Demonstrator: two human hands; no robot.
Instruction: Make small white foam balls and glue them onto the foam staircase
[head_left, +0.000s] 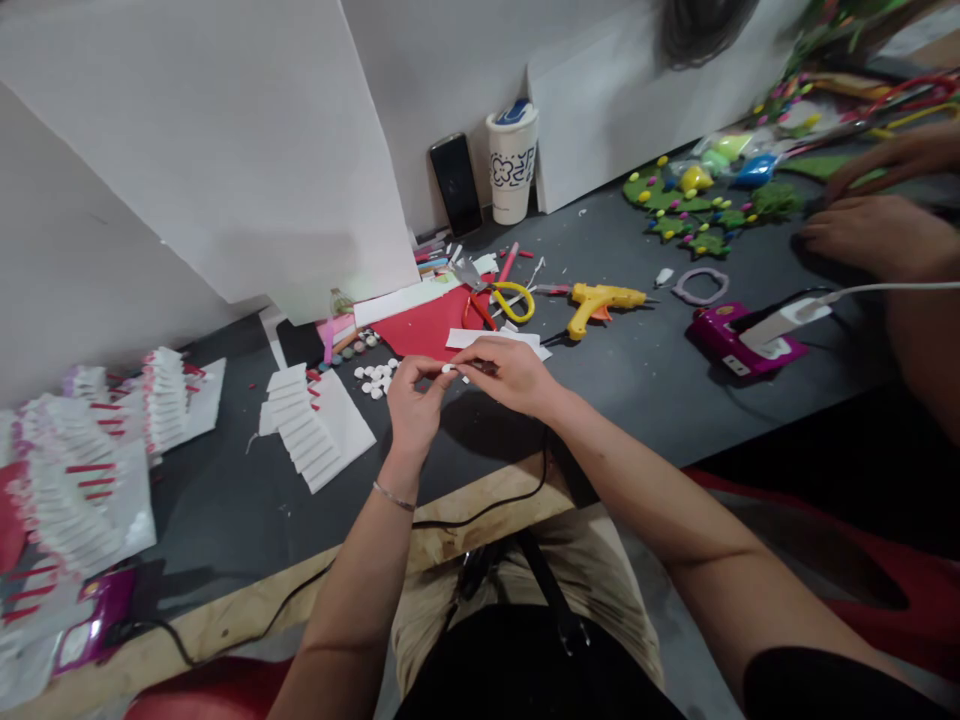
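Both my hands meet above the dark grey table [645, 360], near its front edge. My left hand [412, 400] pinches a small white round piece [448, 369] at its fingertips. My right hand [510, 375] touches the same piece from the right, its fingers curled around something thin and dark that I cannot make out. A cluster of similar white round pieces [377, 378] lies just left of my hands. Next to it sits a fanned stack of white paper strips [307, 430]. A red sheet [427, 330] lies just behind my hands.
A yellow glue gun [598, 303] and yellow-handled scissors [510, 298] lie behind my hands. A phone [456, 185] and a white cup [512, 160] stand at the wall. Another person's hands [870, 230] work at the right by green felt decorations [690, 205]. Packets fill the left.
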